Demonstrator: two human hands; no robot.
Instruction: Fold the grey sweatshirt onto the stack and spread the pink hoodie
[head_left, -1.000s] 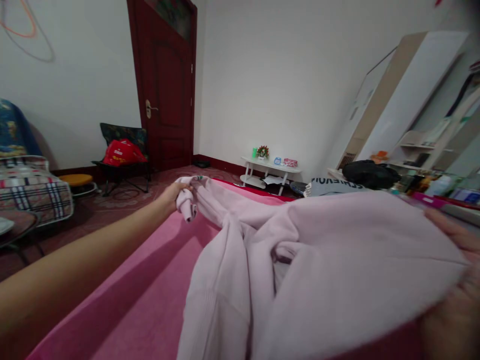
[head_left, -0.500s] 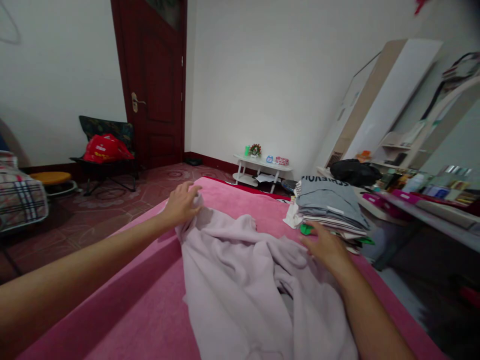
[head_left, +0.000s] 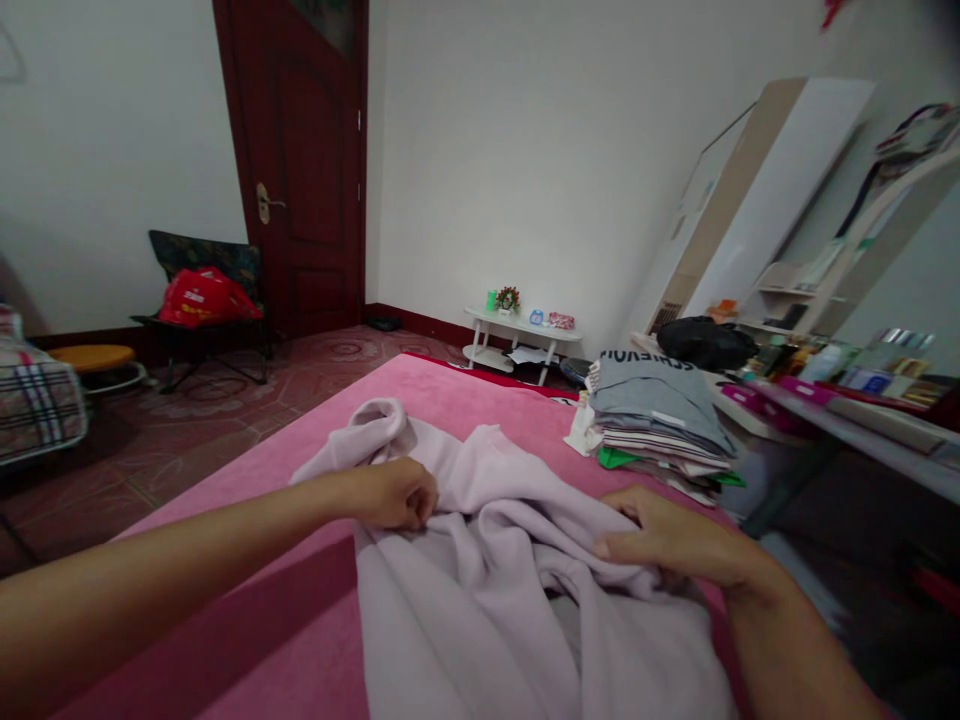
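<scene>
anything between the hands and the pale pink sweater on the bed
Nothing visible. The left hand is closed on a fold of the pale pink sweater, and the right hand rests on it.

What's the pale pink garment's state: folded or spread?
Unfolded and rumpled: the pale pink garment lies bunched in ridges on the bed.

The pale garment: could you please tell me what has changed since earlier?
Held aloft before, the garment now lies on the bed. The left hand left the cuff, drew nearer and clutches its middle; the right hand rests on it. The folded stack unmoved.
</scene>
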